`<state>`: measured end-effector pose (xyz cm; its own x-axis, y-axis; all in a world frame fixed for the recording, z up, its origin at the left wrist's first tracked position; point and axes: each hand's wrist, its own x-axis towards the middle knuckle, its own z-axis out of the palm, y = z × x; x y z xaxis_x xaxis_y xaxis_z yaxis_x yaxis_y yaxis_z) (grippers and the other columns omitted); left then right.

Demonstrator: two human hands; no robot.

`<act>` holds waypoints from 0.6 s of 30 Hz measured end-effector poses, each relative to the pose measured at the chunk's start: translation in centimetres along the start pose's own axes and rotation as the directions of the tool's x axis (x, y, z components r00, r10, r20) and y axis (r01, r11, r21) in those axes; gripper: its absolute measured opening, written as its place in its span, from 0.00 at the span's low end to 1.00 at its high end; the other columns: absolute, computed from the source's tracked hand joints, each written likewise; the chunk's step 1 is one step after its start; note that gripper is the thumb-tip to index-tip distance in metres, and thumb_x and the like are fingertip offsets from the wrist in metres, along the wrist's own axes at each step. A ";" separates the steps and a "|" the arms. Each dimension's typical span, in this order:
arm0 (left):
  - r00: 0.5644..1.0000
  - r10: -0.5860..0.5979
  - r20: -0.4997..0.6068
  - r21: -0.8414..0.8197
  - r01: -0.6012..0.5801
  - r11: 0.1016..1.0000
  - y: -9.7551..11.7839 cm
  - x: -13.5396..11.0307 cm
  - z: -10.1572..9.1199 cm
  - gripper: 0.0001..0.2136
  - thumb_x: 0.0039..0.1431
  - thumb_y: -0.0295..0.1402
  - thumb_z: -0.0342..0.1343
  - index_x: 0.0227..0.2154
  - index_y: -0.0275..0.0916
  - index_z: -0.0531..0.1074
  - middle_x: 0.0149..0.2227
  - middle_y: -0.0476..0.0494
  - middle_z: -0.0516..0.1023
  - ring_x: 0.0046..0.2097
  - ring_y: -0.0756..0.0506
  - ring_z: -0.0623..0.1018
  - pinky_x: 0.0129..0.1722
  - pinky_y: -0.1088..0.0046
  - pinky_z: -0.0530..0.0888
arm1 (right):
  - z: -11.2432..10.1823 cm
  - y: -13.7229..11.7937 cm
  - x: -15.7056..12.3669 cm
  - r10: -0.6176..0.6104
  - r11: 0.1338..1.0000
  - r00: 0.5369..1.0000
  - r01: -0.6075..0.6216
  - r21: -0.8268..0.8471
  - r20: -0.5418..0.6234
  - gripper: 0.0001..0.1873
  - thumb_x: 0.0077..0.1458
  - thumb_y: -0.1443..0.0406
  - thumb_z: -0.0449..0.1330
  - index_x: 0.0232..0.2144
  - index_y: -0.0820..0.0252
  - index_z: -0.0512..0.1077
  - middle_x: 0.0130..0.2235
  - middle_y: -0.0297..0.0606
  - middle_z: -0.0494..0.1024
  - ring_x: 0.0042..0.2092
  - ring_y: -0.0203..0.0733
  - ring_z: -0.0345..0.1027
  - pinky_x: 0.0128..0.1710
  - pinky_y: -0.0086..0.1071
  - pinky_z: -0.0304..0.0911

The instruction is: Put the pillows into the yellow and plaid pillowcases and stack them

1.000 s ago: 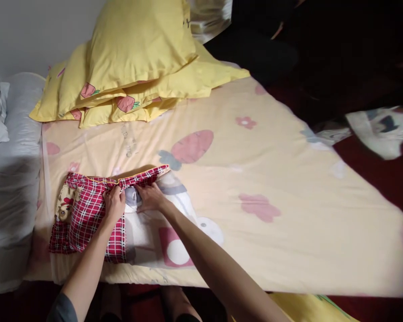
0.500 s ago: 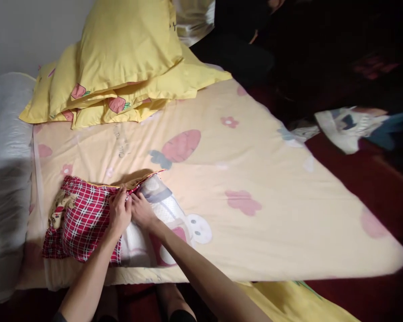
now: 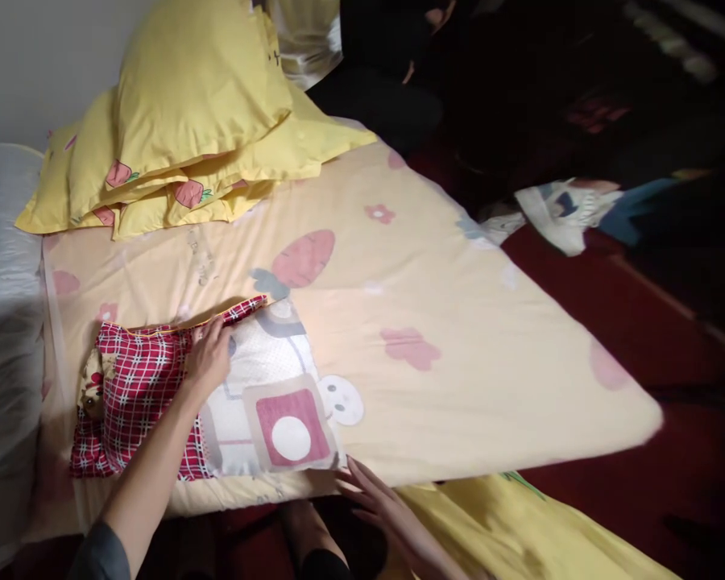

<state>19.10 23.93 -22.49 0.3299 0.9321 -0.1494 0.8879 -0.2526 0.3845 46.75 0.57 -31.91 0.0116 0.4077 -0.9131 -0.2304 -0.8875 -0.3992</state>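
Observation:
My left hand grips the open edge of a red plaid pillowcase lying at the near left of the bed. A white pillow printed with a red square and a small face sticks out of that case to the right. My right hand hovers with spread fingers at the bed's near edge, just below the pillow's corner, holding nothing.
A pale yellow sheet with carrot and flower prints covers the bed. Stacked yellow pillows sit at the far left. White bedding lies at the left. More yellow fabric hangs below the near edge. Crumpled cloth lies on the dark red floor.
My right hand has left the pillowcase opening and dropped to the bed's near edge. More of the white pillow now shows. The left hand keeps its hold on the case.

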 end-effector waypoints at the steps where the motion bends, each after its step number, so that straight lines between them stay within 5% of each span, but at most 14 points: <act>1: 0.998 0.053 0.044 -0.032 -0.051 0.998 1.3 1.1 0.2 0.27 0.61 0.26 0.49 0.63 0.40 0.58 0.69 0.38 0.57 0.70 0.41 0.54 0.67 0.53 0.54 | 1.4 1.0 -0.2 0.014 0.996 0.999 -0.018 0.092 0.040 0.37 0.42 0.37 0.61 0.49 0.51 0.72 0.52 0.47 0.78 0.54 0.59 0.71 0.52 0.50 0.64; 4: 0.985 -0.027 0.170 -0.090 0.042 0.995 4.4 3.8 1.1 0.39 0.57 0.43 0.59 0.67 0.37 0.50 0.67 0.30 0.60 0.67 0.35 0.62 0.63 0.54 0.63 | 5.6 0.8 -0.5 -0.035 0.938 0.996 0.005 0.347 0.081 0.40 0.38 0.33 0.61 0.46 0.51 0.73 0.49 0.44 0.79 0.52 0.56 0.72 0.54 0.48 0.64; 7: 0.949 -0.144 0.280 -0.088 0.175 0.981 5.3 4.4 0.0 0.43 0.51 0.48 0.64 0.66 0.35 0.54 0.57 0.26 0.74 0.56 0.31 0.75 0.53 0.54 0.71 | 8.3 -2.3 -1.9 -0.151 0.889 0.988 0.123 0.442 0.028 0.42 0.43 0.32 0.57 0.52 0.50 0.70 0.52 0.42 0.78 0.53 0.54 0.72 0.52 0.49 0.66; 9: 0.950 -0.128 0.286 -0.102 0.163 0.981 4.9 3.5 -2.8 0.38 0.51 0.46 0.63 0.62 0.38 0.61 0.52 0.31 0.78 0.51 0.33 0.79 0.49 0.58 0.73 | 9.4 -4.3 -3.7 -0.238 0.868 0.971 0.226 0.443 -0.029 0.42 0.47 0.33 0.54 0.56 0.50 0.68 0.56 0.42 0.75 0.55 0.55 0.70 0.50 0.49 0.67; 13: 0.968 -0.056 0.244 -0.136 0.091 0.987 3.0 -1.5 -11.6 0.25 0.50 0.41 0.63 0.53 0.44 0.71 0.48 0.43 0.81 0.48 0.41 0.79 0.46 0.68 0.73 | 12.2 -6.9 -8.2 -0.433 0.806 0.898 0.423 0.413 -0.076 0.43 0.49 0.36 0.56 0.60 0.52 0.64 0.58 0.44 0.72 0.60 0.56 0.63 0.54 0.46 0.63; 16: 0.983 0.010 0.182 -0.106 0.010 0.994 1.9 -6.9 -17.3 0.18 0.46 0.34 0.63 0.44 0.44 0.75 0.44 0.45 0.82 0.46 0.42 0.79 0.48 0.68 0.72 | 15.7 -8.3 -11.0 -0.586 0.781 0.808 0.583 0.223 -0.060 0.45 0.41 0.37 0.63 0.56 0.55 0.67 0.57 0.47 0.71 0.61 0.56 0.60 0.59 0.45 0.57; 18: 0.985 0.063 0.160 -0.029 -0.060 0.998 1.5 -10.4 -19.4 0.13 0.44 0.31 0.63 0.37 0.43 0.76 0.40 0.45 0.82 0.45 0.41 0.78 0.51 0.65 0.69 | 18.2 -9.1 -12.7 -0.664 0.747 0.748 0.664 0.020 -0.017 0.43 0.37 0.39 0.66 0.50 0.57 0.70 0.53 0.47 0.72 0.58 0.57 0.61 0.59 0.47 0.56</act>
<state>10.80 18.86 -2.72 0.4327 0.8606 -0.2688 0.8570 -0.3000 0.4189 31.03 7.35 -15.12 0.1785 0.8903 -0.4190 -0.1842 -0.3881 -0.9030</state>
